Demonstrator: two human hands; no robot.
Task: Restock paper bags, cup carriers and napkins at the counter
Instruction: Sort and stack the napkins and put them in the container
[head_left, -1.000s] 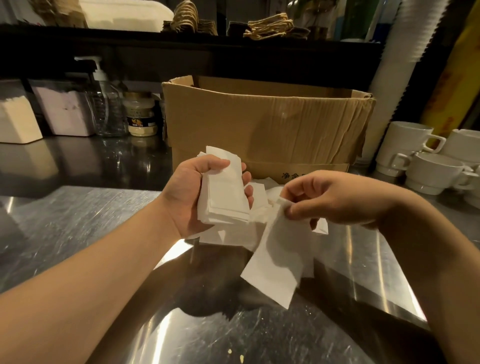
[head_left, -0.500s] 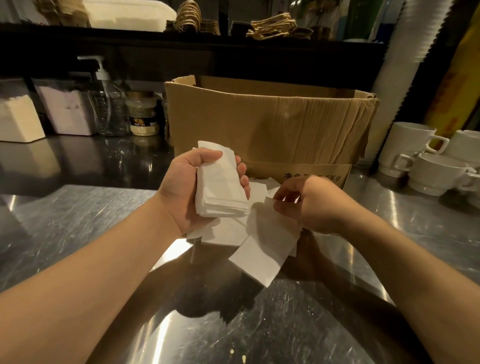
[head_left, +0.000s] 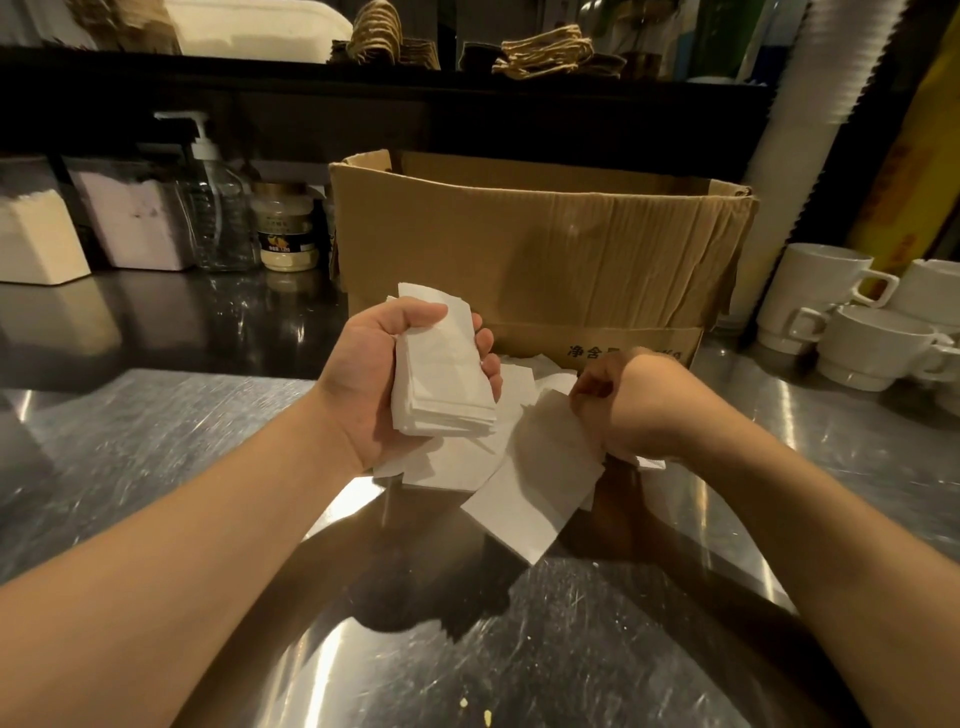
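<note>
My left hand (head_left: 374, 384) grips a neat stack of folded white napkins (head_left: 441, 374), held upright above the steel counter (head_left: 156, 441). Just to its right, my right hand (head_left: 628, 410) pinches a single white napkin (head_left: 535, 483) by its upper edge; the sheet hangs down toward the counter. Several more loose napkins (head_left: 447, 467) lie scattered on the counter beneath both hands, in front of an open brown cardboard box (head_left: 545, 244). Brown paper cup carriers (head_left: 545, 52) sit on the dark shelf behind the box.
Two napkin holders (head_left: 36, 239) (head_left: 130, 223), a pump bottle (head_left: 213, 208) and a small jar (head_left: 288, 228) stand at the back left. White mugs (head_left: 852, 317) are stacked at the right, beside a tall sleeve of cups (head_left: 800, 130).
My right hand has drawn the single napkin leftward and closer to the stack in my left hand. The left hand has stayed almost still with its stack.
</note>
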